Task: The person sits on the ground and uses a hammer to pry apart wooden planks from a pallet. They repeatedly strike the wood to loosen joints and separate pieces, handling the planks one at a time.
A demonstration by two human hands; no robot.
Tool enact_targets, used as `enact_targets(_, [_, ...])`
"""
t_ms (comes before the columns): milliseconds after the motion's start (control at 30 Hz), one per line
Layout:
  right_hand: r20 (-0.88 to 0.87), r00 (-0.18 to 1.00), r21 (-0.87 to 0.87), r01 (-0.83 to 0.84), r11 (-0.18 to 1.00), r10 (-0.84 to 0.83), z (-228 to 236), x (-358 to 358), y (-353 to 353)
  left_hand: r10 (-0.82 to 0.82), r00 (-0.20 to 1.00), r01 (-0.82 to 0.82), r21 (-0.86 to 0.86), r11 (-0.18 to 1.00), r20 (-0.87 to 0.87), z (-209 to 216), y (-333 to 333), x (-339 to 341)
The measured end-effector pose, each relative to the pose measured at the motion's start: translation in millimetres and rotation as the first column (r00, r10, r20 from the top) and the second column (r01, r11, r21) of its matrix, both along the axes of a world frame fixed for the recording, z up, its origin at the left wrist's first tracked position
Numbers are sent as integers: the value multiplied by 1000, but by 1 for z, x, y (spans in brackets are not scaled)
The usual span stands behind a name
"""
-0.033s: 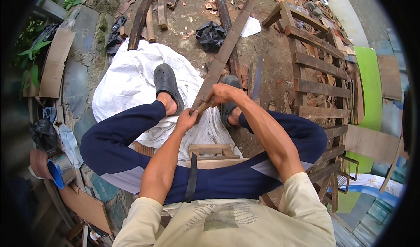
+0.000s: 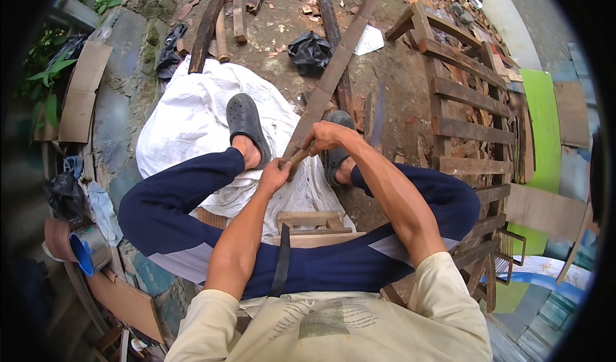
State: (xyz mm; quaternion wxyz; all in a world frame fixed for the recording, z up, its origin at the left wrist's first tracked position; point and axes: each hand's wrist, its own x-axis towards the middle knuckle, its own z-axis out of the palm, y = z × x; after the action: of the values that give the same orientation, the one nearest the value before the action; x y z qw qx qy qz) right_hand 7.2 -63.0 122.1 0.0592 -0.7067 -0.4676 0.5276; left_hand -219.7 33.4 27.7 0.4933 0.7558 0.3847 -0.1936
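Note:
A long brown wooden plank (image 2: 333, 73) slants from between my feet toward the far right. Across its near end lies a short, lighter strip of wood (image 2: 298, 157), held from both ends. My left hand (image 2: 274, 175) has its fingers closed on the near left end of the strip. On the far right end my right hand (image 2: 326, 137) is closed, its fingers partly hidden by the back of the hand. Under the plank's near end a white cloth sack (image 2: 192, 115) is spread. A grey clog (image 2: 246, 125) stands on it at the left; the other is partly behind my right hand.
A slatted wooden frame (image 2: 471, 96) stands along the right, with a green panel (image 2: 536, 137) beyond it. A blue saw-like blade (image 2: 378, 118) lies right of my right foot. A black plastic bag (image 2: 309, 53) and dark beams (image 2: 210, 25) lie farther off. A small wooden stand (image 2: 308, 218) is between my legs.

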Motion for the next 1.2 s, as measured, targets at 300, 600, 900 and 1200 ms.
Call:
enact_targets(300, [340,936,71,68,995,-88,0,-28,9,-195,963,151,231,961,184,-13,-11,23])
enact_targets(600, [476,818,211,252,944,-325,-1,-83,21,-247,965,224,221,949,83,-5,-13,51])
enact_targets(900, [53,820,135,560,817,-570,-1,-62,15,-207,972,180,221,959,107,-19,-1,55])
enact_targets(1200, [-478,306,-13,935,355,-823,13,61,4,-112,979,94,115,989,170,3,0,48])
